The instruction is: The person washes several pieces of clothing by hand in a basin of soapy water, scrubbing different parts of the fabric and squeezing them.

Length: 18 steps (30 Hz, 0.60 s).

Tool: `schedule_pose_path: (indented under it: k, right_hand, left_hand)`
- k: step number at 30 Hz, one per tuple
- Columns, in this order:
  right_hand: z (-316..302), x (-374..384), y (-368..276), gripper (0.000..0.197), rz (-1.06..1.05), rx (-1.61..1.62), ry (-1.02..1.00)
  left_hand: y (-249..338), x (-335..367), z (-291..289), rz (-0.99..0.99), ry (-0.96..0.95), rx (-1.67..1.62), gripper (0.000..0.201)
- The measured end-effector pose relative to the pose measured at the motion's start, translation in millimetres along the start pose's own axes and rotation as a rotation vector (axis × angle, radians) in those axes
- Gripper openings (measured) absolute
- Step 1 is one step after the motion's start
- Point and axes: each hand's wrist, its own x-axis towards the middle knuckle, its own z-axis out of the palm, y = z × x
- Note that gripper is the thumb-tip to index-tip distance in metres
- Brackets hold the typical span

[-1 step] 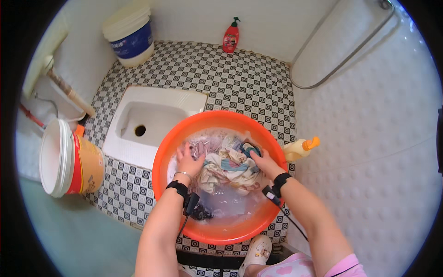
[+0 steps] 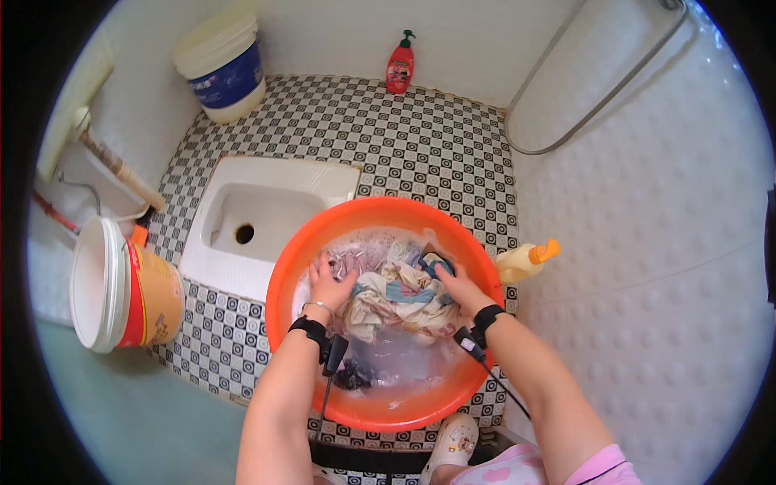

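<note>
An orange basin (image 2: 279,331) on the floor holds cloudy, sudsy water with a heap of wet clothes in it. Cream patterned cloth with blue-green patches (image 2: 388,303) lies in the middle of the heap. My left hand (image 2: 330,287) rests at its left edge against a lilac striped cloth (image 2: 368,257), fingers and thumb spread. On the other side, my right hand (image 2: 462,291) has its thumb over a dark teal cloth (image 2: 435,263), the other fingers partly hidden behind it. A dark cloth (image 2: 353,376) sits half under water near the basin's front.
Right of the basin stands a pale yellow bottle with an orange cap (image 2: 521,263). A squat toilet (image 2: 187,242) is set in the floor behind left. An orange-and-white bucket (image 2: 153,295), a blue-banded bucket (image 2: 230,85) and a red pump bottle (image 2: 400,69) stand around. A shower hose (image 2: 598,129) hangs at right.
The view has shifted slightly, with the basin and buckets a little lower in the picture. Both hands keep nearly the same place on the clothes.
</note>
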Motion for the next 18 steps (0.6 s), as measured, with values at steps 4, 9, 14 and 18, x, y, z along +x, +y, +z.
schedule_pose_path:
  k: [4, 9, 14, 18]
  right_hand:
    - [19.5, 19.2, 3.2, 0.087, 0.016, -0.061, -0.007]
    - [44.5, 12.6, -10.9, 0.074, -0.261, -0.487, -0.213]
    - [46.3, -63.3, -23.2, 0.047, -0.852, -0.816, -0.441]
    - [23.9, -110.9, -10.1, 0.075, -0.666, -1.094, -0.496]
  left_hand:
    - [7.4, 30.4, 10.6, -0.054, -0.203, -0.358, 0.1]
    - [55.0, 1.4, -8.2, -0.223, -0.435, -0.54, 0.081]
    - [10.0, -25.3, 0.3, 0.262, -0.614, -0.008, 0.038]
    - [45.2, -112.3, -5.7, 0.431, -0.728, 0.513, 0.054]
